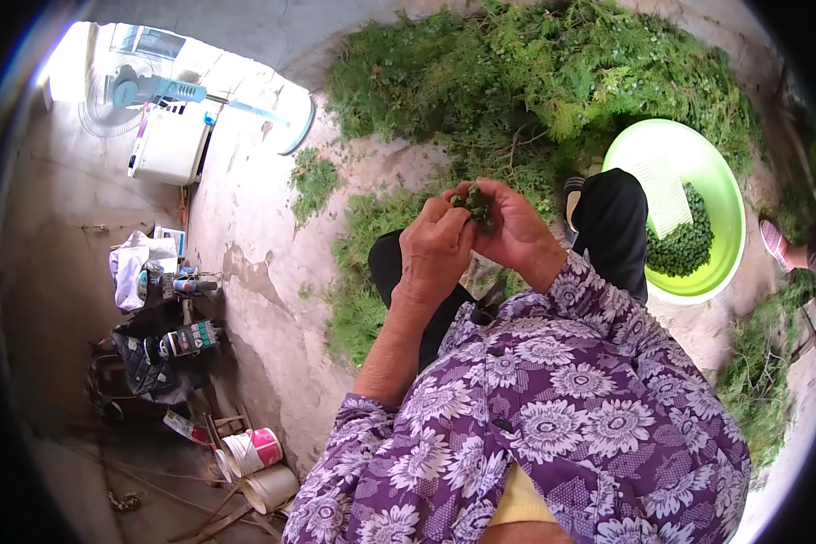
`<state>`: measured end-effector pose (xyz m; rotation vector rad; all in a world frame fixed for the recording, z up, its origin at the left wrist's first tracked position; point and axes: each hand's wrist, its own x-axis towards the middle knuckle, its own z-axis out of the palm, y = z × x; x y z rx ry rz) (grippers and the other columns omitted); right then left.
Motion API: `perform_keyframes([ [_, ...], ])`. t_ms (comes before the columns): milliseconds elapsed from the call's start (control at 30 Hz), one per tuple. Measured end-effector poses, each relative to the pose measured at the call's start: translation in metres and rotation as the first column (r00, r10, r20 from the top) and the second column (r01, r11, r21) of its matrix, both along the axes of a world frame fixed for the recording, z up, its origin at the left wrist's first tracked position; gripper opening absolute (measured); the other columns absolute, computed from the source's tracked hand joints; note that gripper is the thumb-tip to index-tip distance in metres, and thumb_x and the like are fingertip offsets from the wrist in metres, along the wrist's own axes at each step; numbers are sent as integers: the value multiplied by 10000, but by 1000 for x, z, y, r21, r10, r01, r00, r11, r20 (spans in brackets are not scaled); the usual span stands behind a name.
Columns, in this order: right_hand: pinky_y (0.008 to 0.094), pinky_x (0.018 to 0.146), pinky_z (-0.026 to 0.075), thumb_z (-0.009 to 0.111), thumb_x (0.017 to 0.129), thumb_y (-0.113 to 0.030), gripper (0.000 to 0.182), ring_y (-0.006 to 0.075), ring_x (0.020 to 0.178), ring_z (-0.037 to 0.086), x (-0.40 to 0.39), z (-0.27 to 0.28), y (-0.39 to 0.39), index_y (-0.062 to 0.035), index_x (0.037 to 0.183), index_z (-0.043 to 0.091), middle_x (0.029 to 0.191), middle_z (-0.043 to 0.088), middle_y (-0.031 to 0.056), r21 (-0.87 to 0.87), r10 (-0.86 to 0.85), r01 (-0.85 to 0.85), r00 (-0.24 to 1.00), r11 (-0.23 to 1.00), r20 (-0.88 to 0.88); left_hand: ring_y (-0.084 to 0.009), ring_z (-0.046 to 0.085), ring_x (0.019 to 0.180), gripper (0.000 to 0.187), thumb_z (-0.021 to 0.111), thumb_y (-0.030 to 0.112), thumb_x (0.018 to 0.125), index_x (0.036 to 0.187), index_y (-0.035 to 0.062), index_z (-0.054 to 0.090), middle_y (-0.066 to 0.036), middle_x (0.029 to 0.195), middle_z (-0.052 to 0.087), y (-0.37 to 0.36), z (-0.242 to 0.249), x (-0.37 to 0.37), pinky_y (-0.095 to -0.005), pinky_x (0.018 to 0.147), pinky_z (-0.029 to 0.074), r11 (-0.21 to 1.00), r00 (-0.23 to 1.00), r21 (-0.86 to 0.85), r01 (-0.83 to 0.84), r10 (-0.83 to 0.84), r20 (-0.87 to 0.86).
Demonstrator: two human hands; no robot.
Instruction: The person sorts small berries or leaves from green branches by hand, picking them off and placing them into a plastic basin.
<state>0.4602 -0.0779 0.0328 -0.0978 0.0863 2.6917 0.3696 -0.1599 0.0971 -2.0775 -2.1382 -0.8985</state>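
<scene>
My right hand (pixel 520 234) is cupped with its palm up and holds a small bunch of green cones (pixel 474 207). My left hand (pixel 431 247) is closed, its thumb and fingertips pinched at the edge of that bunch; what exactly lies between them is hidden. Both hands meet above my knees. Leafy evergreen branches (pixel 480 82) lie heaped on the floor in front, some bearing pale round cones. A light green tub (pixel 733 218) stands to the right of my knee, with many small green cones (pixel 684 245) and a pale slotted basket (pixel 659 192) inside.
A blue standing fan (pixel 136 88) and a white box (pixel 170 145) are at the upper left. Bags and small goods (pixel 154 272) line the left wall, with tipped buckets (pixel 252 451) below. Another person's foot (pixel 774 240) shows at the right, near more branches (pixel 752 372).
</scene>
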Motion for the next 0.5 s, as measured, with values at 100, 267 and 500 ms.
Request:
perform_keyframes([
  [100, 382, 855, 427, 426, 863, -194, 250, 243, 909, 550, 3, 2, 0, 11, 919, 559, 970, 584, 145, 13, -3, 3, 1000, 1000, -18, -245, 575, 656, 135, 641, 24, 647, 775, 30, 601, -95, 754, 554, 0, 0, 5, -311, 572, 460, 1000, 1000, 10, 22, -22, -1],
  [267, 378, 859, 426, 426, 863, -182, 239, 247, 905, 552, 4, 4, 1, 12, 912, 558, 954, 583, 150, 21, -44, 44, 998, 999, 34, -241, 555, 632, 113, 632, 56, 660, 755, 55, 571, -76, 741, 511, 3, -8, 5, -329, 542, 450, 998, 997, 18, 66, -66, -39],
  [500, 385, 838, 445, 436, 856, -179, 236, 247, 906, 556, 8, 8, 3, 17, 922, 550, 958, 577, 159, 0, -36, 36, 999, 999, 27, -127, 510, 548, 77, 642, 7, 659, 719, 20, 595, -44, 653, 520, -3, 4, 7, -249, 473, 395, 1000, 953, 9, 23, -25, 303],
])
